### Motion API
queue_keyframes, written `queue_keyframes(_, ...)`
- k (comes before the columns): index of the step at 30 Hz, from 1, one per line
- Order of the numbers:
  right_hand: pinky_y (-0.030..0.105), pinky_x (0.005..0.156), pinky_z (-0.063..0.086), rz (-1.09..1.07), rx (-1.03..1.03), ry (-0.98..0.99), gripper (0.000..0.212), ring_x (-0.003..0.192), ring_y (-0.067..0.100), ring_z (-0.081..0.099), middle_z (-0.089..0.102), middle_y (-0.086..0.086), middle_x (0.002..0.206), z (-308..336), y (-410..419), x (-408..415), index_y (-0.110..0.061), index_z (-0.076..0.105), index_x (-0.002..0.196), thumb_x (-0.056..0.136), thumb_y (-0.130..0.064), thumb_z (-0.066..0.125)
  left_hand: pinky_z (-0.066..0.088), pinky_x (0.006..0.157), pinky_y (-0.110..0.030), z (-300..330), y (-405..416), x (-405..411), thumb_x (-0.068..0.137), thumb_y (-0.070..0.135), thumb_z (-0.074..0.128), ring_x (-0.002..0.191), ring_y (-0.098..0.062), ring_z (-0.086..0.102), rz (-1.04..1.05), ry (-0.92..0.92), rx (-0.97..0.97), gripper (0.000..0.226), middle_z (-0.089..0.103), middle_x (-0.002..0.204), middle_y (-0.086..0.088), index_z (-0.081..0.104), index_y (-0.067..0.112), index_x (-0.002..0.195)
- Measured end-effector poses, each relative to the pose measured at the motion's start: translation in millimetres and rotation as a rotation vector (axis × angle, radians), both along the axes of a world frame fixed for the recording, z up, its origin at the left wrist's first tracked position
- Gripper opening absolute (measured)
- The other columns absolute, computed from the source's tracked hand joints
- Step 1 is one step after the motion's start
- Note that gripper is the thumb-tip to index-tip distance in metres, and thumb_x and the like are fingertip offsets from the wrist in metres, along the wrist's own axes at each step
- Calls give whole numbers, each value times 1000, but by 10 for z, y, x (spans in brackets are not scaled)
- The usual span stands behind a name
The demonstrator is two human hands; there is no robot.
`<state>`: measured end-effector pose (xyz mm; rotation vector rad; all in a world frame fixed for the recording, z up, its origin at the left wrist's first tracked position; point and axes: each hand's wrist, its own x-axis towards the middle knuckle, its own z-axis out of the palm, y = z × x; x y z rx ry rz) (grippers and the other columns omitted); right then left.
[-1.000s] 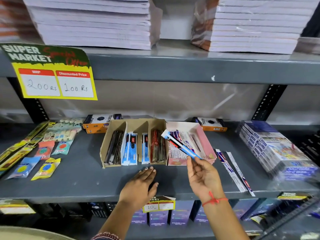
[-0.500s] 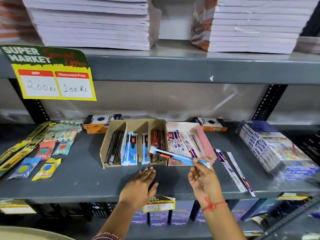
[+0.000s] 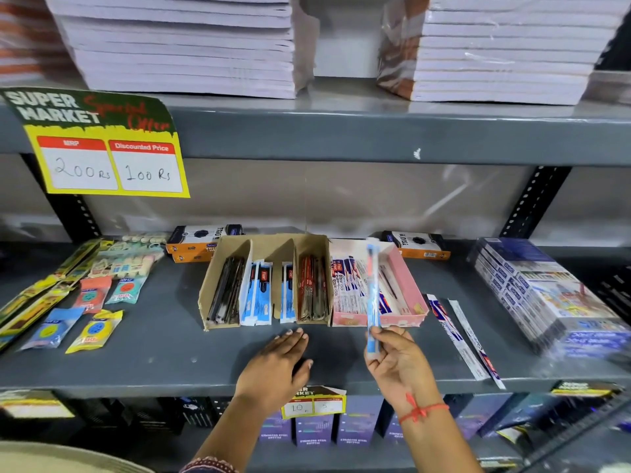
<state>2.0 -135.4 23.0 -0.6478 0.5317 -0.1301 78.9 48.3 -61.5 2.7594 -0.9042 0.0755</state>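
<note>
My right hand (image 3: 399, 361) pinches the lower end of a blue-and-white packaged pen (image 3: 373, 295), which stands nearly upright in front of the pink tray (image 3: 408, 285) of similar pen packets. My left hand (image 3: 280, 363) rests flat, palm down, on the grey shelf (image 3: 164, 346) just in front of the brown cardboard divider box (image 3: 211, 285). That box holds dark pens, blue packets and red pens in separate slots.
Two loose pen packets (image 3: 461, 336) lie right of the pink tray. Stacked boxes (image 3: 546, 295) fill the right end. Small sachets and strips (image 3: 85, 302) cover the left end. Orange-black boxes (image 3: 198, 244) sit behind. Notebook stacks (image 3: 184, 46) load the upper shelf with a price sign (image 3: 102, 145).
My right hand swung the pen packet from pointing up-left, through lying sideways over the tray front, to standing nearly upright. My left hand stayed flat on the shelf.
</note>
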Motion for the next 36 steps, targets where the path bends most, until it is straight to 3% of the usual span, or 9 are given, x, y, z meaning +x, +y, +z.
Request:
queue_keyframes(5, 22, 57, 50, 103, -55, 40, 29, 46, 6, 68, 72, -4, 53, -9, 72, 22, -16, 57, 78, 86, 11, 49, -2, 106, -20, 20, -2, -7, 96, 50, 24, 140, -10, 6, 15, -12, 22, 58, 11, 154, 4, 13, 20, 145)
queue_keyframes(8, 22, 61, 42, 105, -63, 86, 28, 43, 5, 66, 71, -4, 50, -7, 111, 49, -16, 59, 73, 84, 9, 54, 0, 107, -21, 31, -4, -3, 95, 51, 26, 140, -11, 7, 27, -2, 14, 60, 12, 154, 3, 13, 19, 145)
queue_keyframes(17, 17, 47, 47, 149, -247, 95, 27, 47, 6, 66, 72, -5, 53, 0, 194, 136, -13, 63, 73, 78, 13, 58, 7, 109, -22, 32, 43, 21, 94, 54, 28, 139, -9, 11, 17, 17, -19, 59, 18, 153, 8, 19, 23, 144)
queue_keyframes(20, 13, 38, 46, 219, -375, 86, 27, 45, 8, 64, 70, -3, 50, 33, 343, 259, -11, 62, 68, 78, 15, 59, 17, 108, -22, 37, 236, 48, 94, 52, 30, 138, -6, 15, 61, 11, -38, 56, 22, 151, 11, 23, 26, 143)
queue_keyframes(23, 15, 40, 48, 261, -573, 69, 29, 57, 11, 60, 67, 0, 60, 65, 554, 413, -14, 59, 72, 78, 14, 59, 24, 107, -21, 16, 535, 99, 94, 50, 33, 137, -4, 17, 135, -4, -54, 52, 26, 150, 12, 28, 27, 141)
queue_keyframes(27, 32, 63, 54, 236, -916, 77, 30, 69, 17, 60, 62, 2, 68, 13, 851, 638, -17, 59, 67, 78, 12, 57, 29, 106, -26, -5, 663, 135, 94, 49, 33, 136, -8, 22, 160, 34, -57, 51, 27, 149, 12, 30, 29, 140)
queue_keyframes(29, 28, 67, 49, 237, -1014, 87, 26, 76, 20, 58, 65, 5, 69, -32, 985, 767, -5, 69, 72, 80, 12, 51, 32, 105, -28, -21, 666, 154, 93, 52, 30, 137, -10, 22, 169, 59, -51, 52, 24, 150, 14, 26, 32, 141)
queue_keyframes(32, 15, 74, 43, 278, -1167, 145, 28, 88, 18, 62, 72, 14, 97, -103, 1142, 929, 3, 72, 94, 84, 9, 46, 36, 99, -26, -38, 686, 167, 93, 54, 26, 136, -8, 21, 162, 39, -38, 53, 23, 151, 15, 21, 36, 142)
queue_keyframes(36, 23, 93, 43, 357, -1291, 220, 39, 115, 24, 59, 64, 14, 124, -192, 1291, 1040, -1, 65, 114, 86, 9, 41, 37, 93, -22, -39, 697, 162, 93, 52, 25, 135, -7, 22, 127, -6, -30, 51, 25, 151, 13, 23, 35, 141)
